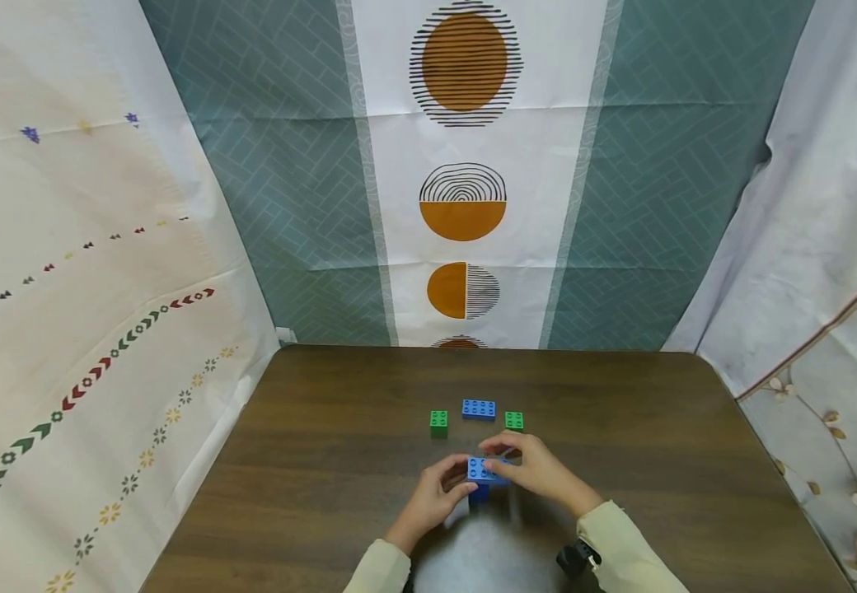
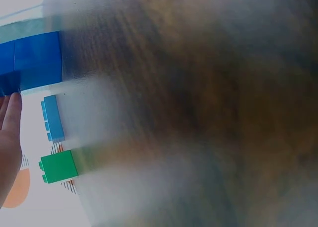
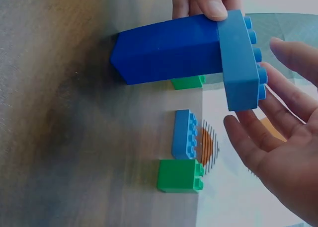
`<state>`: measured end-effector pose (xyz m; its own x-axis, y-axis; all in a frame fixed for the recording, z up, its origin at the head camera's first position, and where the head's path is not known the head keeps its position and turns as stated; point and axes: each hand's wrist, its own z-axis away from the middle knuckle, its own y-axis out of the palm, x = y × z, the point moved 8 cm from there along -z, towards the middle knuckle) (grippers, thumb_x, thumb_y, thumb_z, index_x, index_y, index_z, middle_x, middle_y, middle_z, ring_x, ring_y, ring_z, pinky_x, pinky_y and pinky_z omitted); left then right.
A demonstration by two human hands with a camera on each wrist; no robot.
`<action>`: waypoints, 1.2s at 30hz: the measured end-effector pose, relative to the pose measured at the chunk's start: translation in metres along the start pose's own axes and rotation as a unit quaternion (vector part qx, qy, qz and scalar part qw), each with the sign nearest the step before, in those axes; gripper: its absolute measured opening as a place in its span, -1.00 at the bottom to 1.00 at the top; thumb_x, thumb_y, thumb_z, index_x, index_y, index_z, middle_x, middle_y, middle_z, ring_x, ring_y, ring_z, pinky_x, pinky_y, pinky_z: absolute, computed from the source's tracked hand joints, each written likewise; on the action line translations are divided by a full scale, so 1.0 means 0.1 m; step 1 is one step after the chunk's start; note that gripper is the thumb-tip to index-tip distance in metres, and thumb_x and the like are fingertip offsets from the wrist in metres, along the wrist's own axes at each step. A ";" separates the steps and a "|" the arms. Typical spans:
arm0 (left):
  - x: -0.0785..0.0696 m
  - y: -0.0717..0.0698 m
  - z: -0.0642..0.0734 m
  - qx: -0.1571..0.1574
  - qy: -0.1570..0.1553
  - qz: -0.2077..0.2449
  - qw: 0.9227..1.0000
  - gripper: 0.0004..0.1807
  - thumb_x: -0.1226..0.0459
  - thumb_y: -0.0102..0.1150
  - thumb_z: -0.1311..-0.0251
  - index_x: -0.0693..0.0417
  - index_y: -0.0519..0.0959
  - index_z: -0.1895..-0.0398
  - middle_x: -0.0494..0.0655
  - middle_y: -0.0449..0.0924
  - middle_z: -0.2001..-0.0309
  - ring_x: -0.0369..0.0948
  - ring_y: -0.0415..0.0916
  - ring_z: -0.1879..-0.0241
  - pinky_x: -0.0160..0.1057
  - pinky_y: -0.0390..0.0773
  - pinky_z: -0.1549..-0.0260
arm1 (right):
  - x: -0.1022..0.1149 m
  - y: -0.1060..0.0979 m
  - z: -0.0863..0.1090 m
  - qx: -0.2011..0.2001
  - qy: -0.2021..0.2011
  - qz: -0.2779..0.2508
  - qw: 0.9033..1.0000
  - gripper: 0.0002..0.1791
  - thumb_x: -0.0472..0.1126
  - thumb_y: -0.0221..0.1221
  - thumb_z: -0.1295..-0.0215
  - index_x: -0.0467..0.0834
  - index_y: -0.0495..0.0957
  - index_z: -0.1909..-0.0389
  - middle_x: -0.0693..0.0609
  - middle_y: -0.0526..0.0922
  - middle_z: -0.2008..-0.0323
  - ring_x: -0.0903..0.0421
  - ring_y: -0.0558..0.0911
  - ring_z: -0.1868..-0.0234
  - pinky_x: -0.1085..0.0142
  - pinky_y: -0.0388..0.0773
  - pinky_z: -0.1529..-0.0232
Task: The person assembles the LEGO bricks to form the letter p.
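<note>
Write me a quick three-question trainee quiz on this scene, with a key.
1. Count: how many green blocks stand on the table?
2. True or false: in the head view, the loose blue block lies to the left of both green blocks.
3. Choose: the top block of the stack in the left hand is a) green, b) light blue, c) dark blue.

Key
1. Two.
2. False; it lies between them.
3. b
</note>
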<state>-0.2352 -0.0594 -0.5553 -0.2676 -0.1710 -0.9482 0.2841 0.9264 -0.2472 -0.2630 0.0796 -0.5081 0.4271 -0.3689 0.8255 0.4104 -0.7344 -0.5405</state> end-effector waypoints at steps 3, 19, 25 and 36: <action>0.03 0.00 -0.01 0.001 -0.004 0.001 1.000 -0.67 0.49 0.17 -0.22 0.30 0.49 -0.06 0.21 0.58 -0.01 0.09 0.52 -0.06 -0.18 0.55 -0.04 | -0.01 -0.04 -0.05 -0.006 0.000 -0.010 1.000 -0.66 -0.12 0.20 -0.34 -0.22 0.56 -0.05 -0.07 0.65 0.08 0.04 0.61 0.08 0.10 0.61 0.05; -0.07 -0.01 0.00 -0.003 -0.004 -0.009 1.000 -0.69 0.51 0.19 -0.19 0.31 0.50 -0.02 0.20 0.60 0.04 0.05 0.55 -0.03 -0.15 0.56 -0.03 | -0.16 -0.12 -0.41 -0.009 -0.026 -0.016 1.000 -0.61 -0.27 0.23 -0.29 -0.30 0.50 -0.11 -0.18 0.60 0.04 -0.18 0.59 0.02 0.06 0.60 0.03; 0.11 0.00 -0.02 0.001 -0.008 0.009 1.000 -0.66 0.46 0.21 -0.20 0.23 0.51 -0.05 0.13 0.60 0.01 0.00 0.54 -0.06 -0.16 0.55 -0.05 | -0.23 -0.07 -0.54 0.017 -0.033 -0.017 0.999 -0.55 -0.26 0.25 -0.27 -0.37 0.46 -0.13 -0.27 0.56 -0.01 -0.17 0.57 -0.02 0.01 0.57 -0.01; 0.05 -0.01 -0.01 0.003 -0.004 0.008 1.000 -0.67 0.44 0.21 -0.21 0.22 0.50 -0.05 0.12 0.60 0.01 -0.02 0.55 -0.04 -0.19 0.56 -0.03 | -0.35 0.08 -0.80 0.056 -0.027 -0.023 0.998 -0.48 -0.29 0.26 -0.26 -0.30 0.41 -0.23 -0.35 0.50 -0.09 -0.23 0.54 -0.05 -0.02 0.54 -0.06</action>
<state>-0.2380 -0.0608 -0.5599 -0.2561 -0.1590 -0.9535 0.2929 0.9273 -0.2333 -0.3388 0.0413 -0.5290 0.4475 -0.3026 0.8415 0.5170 -0.6803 -0.5195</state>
